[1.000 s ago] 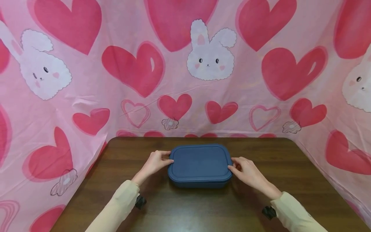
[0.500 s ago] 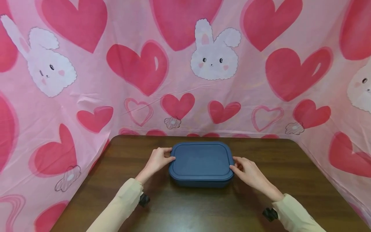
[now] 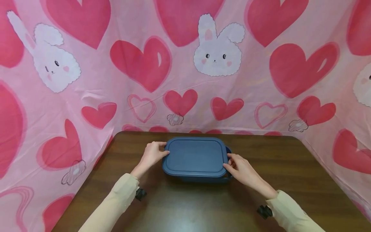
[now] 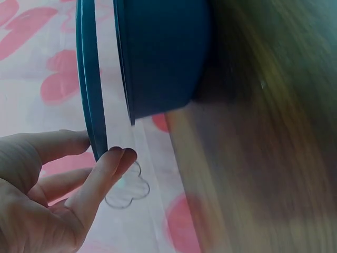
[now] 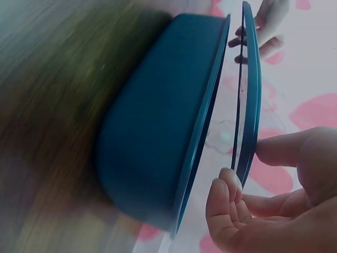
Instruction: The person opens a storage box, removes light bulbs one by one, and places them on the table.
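Note:
A blue rectangular lid (image 3: pixel 195 157) hovers just above a matching blue box (image 3: pixel 207 179) on the wooden table. My left hand (image 3: pixel 150 156) pinches the lid's left edge between thumb and fingers. At the opposite end, my right hand (image 3: pixel 242 167) pinches the right edge. Both wrist views show a gap between the lid (image 4: pixel 90 79) and the rim of the box (image 5: pixel 158 116). In the head view the lid is shifted left, so a strip of the box's right end shows. What lies inside the box is hidden.
The brown wooden table (image 3: pixel 185 209) extends around the box on all sides. A pink cloth (image 3: pixel 179 77) printed with hearts and rabbits hangs behind the table and along its left and right sides.
The lid sat on the box in the earlier frames. Now both hands have raised it off the rim and moved it slightly left, while the box stays on the table.

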`<state>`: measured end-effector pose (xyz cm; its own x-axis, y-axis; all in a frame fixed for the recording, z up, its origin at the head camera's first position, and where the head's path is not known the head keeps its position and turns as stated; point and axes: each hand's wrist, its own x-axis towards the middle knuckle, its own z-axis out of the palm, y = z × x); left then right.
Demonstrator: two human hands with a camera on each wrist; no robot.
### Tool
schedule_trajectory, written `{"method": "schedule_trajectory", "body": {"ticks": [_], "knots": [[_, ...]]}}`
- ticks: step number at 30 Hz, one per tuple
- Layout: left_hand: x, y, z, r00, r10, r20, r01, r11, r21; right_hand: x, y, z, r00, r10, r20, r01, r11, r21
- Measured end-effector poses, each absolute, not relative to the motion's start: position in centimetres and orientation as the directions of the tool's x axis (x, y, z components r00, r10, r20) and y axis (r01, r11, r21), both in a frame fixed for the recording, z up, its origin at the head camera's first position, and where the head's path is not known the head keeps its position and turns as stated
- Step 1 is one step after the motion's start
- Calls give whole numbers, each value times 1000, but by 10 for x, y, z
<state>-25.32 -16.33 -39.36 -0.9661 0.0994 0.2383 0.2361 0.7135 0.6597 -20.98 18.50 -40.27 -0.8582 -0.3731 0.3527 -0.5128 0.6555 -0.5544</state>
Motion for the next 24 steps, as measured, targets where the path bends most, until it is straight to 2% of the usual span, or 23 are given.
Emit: {"method": "schedule_trajectory", "body": {"ticks": [24], "knots": [[-228,-249,-380,-978,23,206,130,842,523,-203,95,-405,-792,-455,408,-610,544,-576]]}}
